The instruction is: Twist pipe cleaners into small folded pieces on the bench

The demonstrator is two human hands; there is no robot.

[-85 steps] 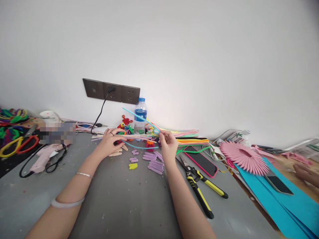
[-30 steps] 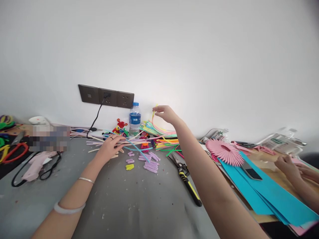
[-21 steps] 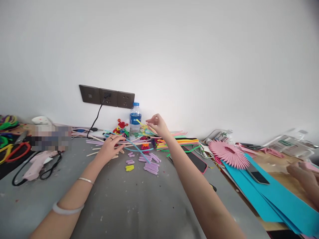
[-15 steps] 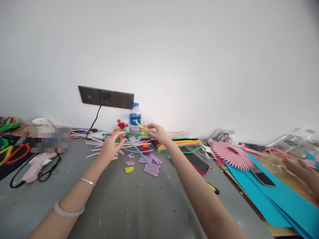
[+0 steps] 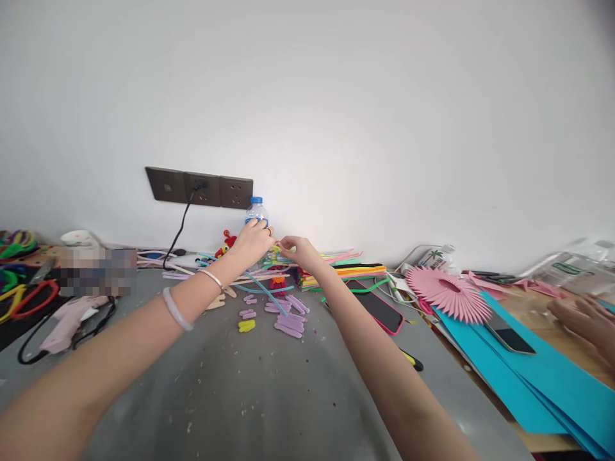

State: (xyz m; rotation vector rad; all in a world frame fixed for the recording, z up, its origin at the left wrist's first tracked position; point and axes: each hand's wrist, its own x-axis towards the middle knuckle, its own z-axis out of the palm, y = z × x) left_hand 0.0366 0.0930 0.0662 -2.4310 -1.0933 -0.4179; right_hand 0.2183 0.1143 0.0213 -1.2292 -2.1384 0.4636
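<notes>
My left hand (image 5: 254, 243) reaches across in front of the water bottle (image 5: 256, 208), its fingers closed at a yellow pipe cleaner (image 5: 276, 247). My right hand (image 5: 301, 251) pinches the same pipe cleaner from the other side, and the fingertips of both hands nearly meet. Most of the strip is hidden by the fingers. Below the hands, a blue pipe cleaner (image 5: 265, 285) slants down to short folded purple pieces (image 5: 291, 325). A small yellow folded piece (image 5: 246, 326) lies nearby. A red fuzzy figure (image 5: 225, 243) stands partly behind my left hand.
A pile of colored pipe cleaners (image 5: 346, 275) lies right of my hands, by a phone (image 5: 382, 314). At left are a pink glue gun (image 5: 67, 323) and orange-handled scissors (image 5: 36, 299). Rightward, a pleated pink paper ring (image 5: 446, 294) rests on blue sheets (image 5: 523, 378); another person's hand (image 5: 583, 323) is there.
My left hand has moved right and up from the blue pipe cleaner to my right hand, now covering part of the bottle. My right hand stays nearly in place with the yellow pipe cleaner.
</notes>
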